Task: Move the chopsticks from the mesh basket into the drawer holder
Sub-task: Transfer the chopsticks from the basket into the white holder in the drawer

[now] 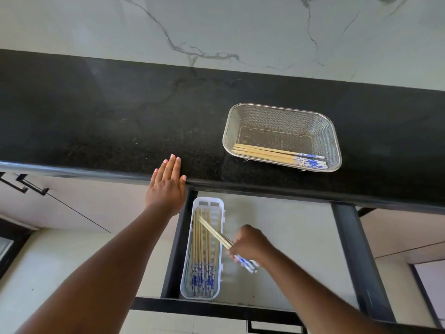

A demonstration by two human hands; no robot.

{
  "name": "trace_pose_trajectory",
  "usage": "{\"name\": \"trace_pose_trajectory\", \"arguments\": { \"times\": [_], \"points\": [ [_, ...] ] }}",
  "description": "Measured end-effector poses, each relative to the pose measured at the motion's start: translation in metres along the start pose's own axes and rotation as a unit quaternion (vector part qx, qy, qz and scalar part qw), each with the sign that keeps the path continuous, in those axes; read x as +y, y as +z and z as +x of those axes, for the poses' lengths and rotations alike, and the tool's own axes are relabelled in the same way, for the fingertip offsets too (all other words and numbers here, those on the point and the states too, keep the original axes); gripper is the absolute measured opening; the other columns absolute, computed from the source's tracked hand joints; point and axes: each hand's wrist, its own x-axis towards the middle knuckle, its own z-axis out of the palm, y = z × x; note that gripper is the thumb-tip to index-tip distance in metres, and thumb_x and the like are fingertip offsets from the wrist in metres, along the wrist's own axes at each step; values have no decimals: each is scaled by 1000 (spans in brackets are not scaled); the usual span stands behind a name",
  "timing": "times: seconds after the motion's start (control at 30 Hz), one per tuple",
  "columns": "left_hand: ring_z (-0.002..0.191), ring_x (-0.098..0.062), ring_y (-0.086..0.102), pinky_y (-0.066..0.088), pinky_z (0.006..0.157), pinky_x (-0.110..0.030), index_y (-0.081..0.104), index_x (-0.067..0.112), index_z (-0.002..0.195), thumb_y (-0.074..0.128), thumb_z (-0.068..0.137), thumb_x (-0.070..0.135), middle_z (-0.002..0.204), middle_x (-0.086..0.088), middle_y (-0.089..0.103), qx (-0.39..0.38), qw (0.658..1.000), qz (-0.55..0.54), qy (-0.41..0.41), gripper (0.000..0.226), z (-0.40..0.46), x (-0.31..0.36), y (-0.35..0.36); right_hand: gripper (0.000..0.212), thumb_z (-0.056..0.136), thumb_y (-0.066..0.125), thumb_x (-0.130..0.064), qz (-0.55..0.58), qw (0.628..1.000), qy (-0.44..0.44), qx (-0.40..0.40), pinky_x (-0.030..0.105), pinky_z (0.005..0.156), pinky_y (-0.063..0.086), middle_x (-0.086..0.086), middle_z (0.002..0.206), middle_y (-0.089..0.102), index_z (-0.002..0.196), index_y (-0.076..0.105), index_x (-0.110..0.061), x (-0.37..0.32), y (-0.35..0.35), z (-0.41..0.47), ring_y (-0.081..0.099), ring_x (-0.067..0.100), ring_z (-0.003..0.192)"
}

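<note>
A: Entry, right hand [249,245]. State?

B: Closed around a pair of chopsticks [216,233]. It grips them near the patterned blue-and-white ends, which stick out below the fist toward the person. The bare wooden tips point up and left, away from the hand, and cross over the white holder [222,239].

A: Holder position?

B: Inside the open drawer [284,237], against its left wall, long side running front to back. Several chopsticks already lie in it, patterned ends toward the person. The held pair sits tilted above these; contact with them cannot be told.

A: Left hand [167,186]?

B: Flat, fingers together and extended, holding nothing. It rests on the front edge of the black counter [96,116], just left of the drawer.

A: Basket?

B: Mesh basket [334,141] on the counter, up and to the right, well apart from both hands. A few chopsticks remain in it [265,153], lying along its near side, patterned ends to the right.
</note>
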Motion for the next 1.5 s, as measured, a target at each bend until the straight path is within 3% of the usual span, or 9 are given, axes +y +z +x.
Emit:
{"name": "trace_pose_trajectory", "arguments": {
  "times": [0.1,0.2,0.4,0.7,0.8,0.97,1.2,1.33,1.5],
  "points": [
    [148,-18,0,0,119,-35,5,15,153,13,101,38,161,-3,4,2,1000,0,0,57,0,-1,-1,26,81,69,-16,37,995,10,87,19,58,41,10,102,72,103,62,-4,-19,38,5,69,24,94],
    [148,-18,0,0,119,-35,5,15,153,12,101,38,161,-3,4,4,1000,0,0,57,0,-1,-1,20,89,58,-7,70,987,29,143,24,70,54,10,110,70,110,62,-6,-33,74,8,69,23,98],
    [148,-18,-2,0,120,-35,4,15,153,12,101,38,161,-3,3,5,1000,3,4,57,-2,-1,0,28,91,55,-7,123,982,68,125,28,89,51,8,121,66,119,58,-10,-36,111,21,63,24,111],
    [148,-18,0,1,120,-36,6,14,153,14,101,37,161,-3,5,8,1000,-4,6,57,-1,-1,1,25,87,52,-2,97,992,36,76,30,80,53,10,112,65,112,57,-6,-34,104,25,64,25,101],
    [148,-19,1,1,120,-36,7,14,153,15,102,37,161,-3,5,7,1000,-5,5,56,0,-1,1,16,85,48,1,70,992,-42,98,22,62,47,7,88,64,94,59,-6,-32,74,16,59,15,74],
    [148,-19,1,2,120,-37,7,14,153,15,102,38,161,-3,6,7,1000,-5,5,57,0,-2,2,21,88,58,-14,105,949,-186,231,29,87,54,4,100,75,103,73,-13,-32,-26,-6,69,16,93],
    [148,-18,0,0,119,-36,6,15,153,15,102,37,161,-3,4,4,1000,-5,4,57,0,-1,0,18,91,55,-15,132,883,-281,352,38,77,58,-4,83,74,91,71,-24,-29,-186,-27,69,7,69],
    [148,-19,0,1,120,-37,6,14,153,16,101,37,161,-3,5,5,1000,-9,4,57,0,-1,1,44,93,60,-33,-113,972,-117,173,35,102,39,6,138,54,133,54,-15,-6,-241,3,54,21,120],
    [148,-18,0,2,120,-38,5,14,153,14,101,37,161,-4,4,0,1000,-11,5,57,0,-1,-1,47,88,67,-31,-133,989,-33,53,44,113,31,8,140,52,131,56,-15,3,-245,34,45,27,131]
  ]
}}
